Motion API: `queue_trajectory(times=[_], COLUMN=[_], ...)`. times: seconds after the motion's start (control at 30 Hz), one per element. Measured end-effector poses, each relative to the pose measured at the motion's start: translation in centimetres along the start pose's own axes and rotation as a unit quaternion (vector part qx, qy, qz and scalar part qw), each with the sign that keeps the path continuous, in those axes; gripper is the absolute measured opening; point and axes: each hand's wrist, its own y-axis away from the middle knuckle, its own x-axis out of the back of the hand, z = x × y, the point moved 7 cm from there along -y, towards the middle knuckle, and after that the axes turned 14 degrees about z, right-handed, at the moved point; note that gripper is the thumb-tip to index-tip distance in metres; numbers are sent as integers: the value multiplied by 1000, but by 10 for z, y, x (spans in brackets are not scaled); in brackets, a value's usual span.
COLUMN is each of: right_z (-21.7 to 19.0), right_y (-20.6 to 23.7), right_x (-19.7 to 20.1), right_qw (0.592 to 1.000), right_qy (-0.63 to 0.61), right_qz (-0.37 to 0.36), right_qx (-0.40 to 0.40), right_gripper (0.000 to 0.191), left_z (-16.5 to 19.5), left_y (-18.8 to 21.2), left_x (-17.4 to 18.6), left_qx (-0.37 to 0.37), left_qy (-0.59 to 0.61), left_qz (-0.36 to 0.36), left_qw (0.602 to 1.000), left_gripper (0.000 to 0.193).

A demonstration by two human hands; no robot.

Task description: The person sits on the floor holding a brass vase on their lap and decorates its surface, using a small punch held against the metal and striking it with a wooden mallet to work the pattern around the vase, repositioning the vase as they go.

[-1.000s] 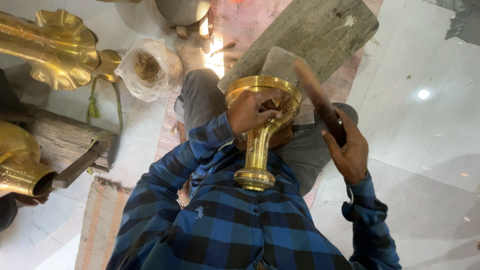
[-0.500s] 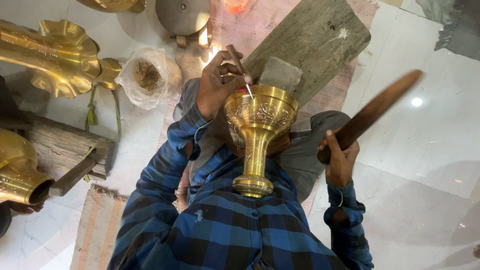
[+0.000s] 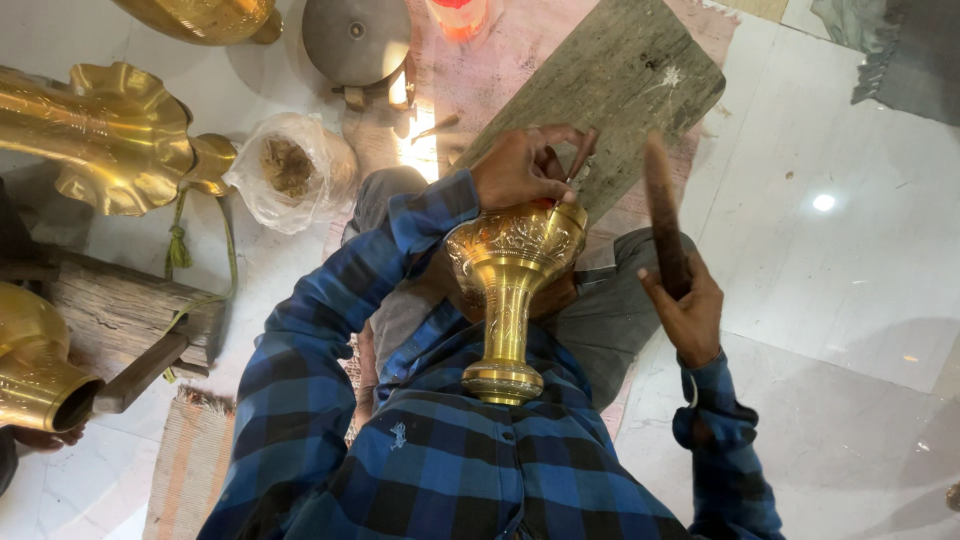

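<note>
- While the head view looks straight down a blue checked shirt, one brass goblet [image 3: 508,300] stands upright against the person's chest and lap, its round foot at the shirt front and its patterned bowl uppermost.
- The left hand [image 3: 522,166] rests on the bowl's rim, its fingers [image 3: 556,135] pinching one thin metal punch [image 3: 580,158] whose lower end meets the rim.
- The right hand [image 3: 685,305] is well apart from the goblet, to its right; its fingers are pressed together around the lower end of one dark wooden stick [image 3: 664,215], which points up and away.
- One grey wooden board [image 3: 620,90] lies slantwise on the floor beyond the goblet, under the left hand.
- Three more large brass pieces show: one fluted vessel [image 3: 100,135] at upper left, one open-mouthed vessel [image 3: 35,370] at the left edge, and one partly cut off by the top edge [image 3: 205,17].
- One clear plastic bag [image 3: 290,170] of brown stuff lies just beside the fluted vessel.
- One round grey metal dish [image 3: 355,38] sits near the top.
- One weathered wooden block [image 3: 120,310] lies at the left.
</note>
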Motion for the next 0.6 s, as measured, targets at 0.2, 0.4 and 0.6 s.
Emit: queue_trajectory(times=[0.2, 0.4, 0.6], right_z=[36, 35, 33], right_y=[-36, -75, -95], right_x=[13, 17, 8], right_qw=[973, 990, 991], right_qy=[225, 121, 38], right_qz=[-48, -69, -105], right_qx=[-24, -29, -68], right_gripper=[38, 29, 27], left_z=[17, 21, 16], left_y=[-9, -17, -19], left_x=[-16, -18, -21], left_qx=[-36, -41, -48], left_qy=[-62, -42, -72], left_qz=[-48, -59, -58], left_qw=[996, 997, 995], left_gripper=[66, 69, 72])
